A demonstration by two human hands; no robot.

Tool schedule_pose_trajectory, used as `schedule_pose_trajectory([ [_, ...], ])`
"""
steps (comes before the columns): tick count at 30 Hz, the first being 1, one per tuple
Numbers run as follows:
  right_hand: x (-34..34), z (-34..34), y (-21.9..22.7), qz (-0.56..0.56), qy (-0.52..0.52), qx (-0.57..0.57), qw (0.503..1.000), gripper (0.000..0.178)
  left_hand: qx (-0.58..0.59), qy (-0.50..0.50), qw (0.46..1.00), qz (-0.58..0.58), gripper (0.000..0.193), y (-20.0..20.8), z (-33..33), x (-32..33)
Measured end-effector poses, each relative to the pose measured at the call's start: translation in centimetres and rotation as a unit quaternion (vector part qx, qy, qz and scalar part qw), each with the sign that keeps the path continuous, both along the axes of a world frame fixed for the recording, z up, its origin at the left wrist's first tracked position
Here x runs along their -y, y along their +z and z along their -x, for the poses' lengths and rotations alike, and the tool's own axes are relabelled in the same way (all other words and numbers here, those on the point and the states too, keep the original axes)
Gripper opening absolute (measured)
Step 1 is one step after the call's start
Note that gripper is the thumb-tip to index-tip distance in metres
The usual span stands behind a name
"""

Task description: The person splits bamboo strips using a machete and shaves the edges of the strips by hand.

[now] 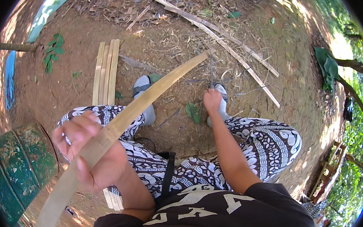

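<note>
A long, pale bamboo strip (pixel 150 95) slants from the lower left up to the middle of the view. My left hand (pixel 106 164) holds it near its closer part, thumb on one side and slightly blurred fingers on the other. My right hand (pixel 212 100) is closed around the handle of a knife, out over my right foot. The narrow knife blade (pixel 211 66) points away from me and meets or crosses the strip's far tip; whether it cuts in, I cannot tell. The handle is hidden in my fist.
Several bamboo strips (pixel 106 72) lie side by side at the left. Two long split pieces (pixel 239 55) rest on the dirt at the right, among shavings. A green metal drum (pixel 21 164) stands at far left. My sandalled feet (pixel 147 110) flank the work.
</note>
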State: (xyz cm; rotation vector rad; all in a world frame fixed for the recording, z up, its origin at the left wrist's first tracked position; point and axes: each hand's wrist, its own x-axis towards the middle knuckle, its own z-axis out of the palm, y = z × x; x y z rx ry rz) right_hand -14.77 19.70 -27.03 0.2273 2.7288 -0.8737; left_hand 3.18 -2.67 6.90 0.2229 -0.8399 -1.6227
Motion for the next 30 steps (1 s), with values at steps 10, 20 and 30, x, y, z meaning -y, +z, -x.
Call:
schedule_pose_trajectory([
  [10,5.3,-2.0,11.1,0.126,0.073,-0.077,0.986,0.026,-0.02,-0.1,0.991,0.09,0.018,-1.6,-0.8,1.0],
  [20,4.5,-6.6,25.4,0.178,0.274,0.02,0.945,0.022,-0.098,-0.218,0.953,0.187,0.035,0.2,-2.6,2.1],
  [30,5.3,-11.7,34.2,0.168,0.363,0.068,0.914,0.016,-0.121,-0.406,0.849,0.316,0.035,1.2,-1.3,3.2],
])
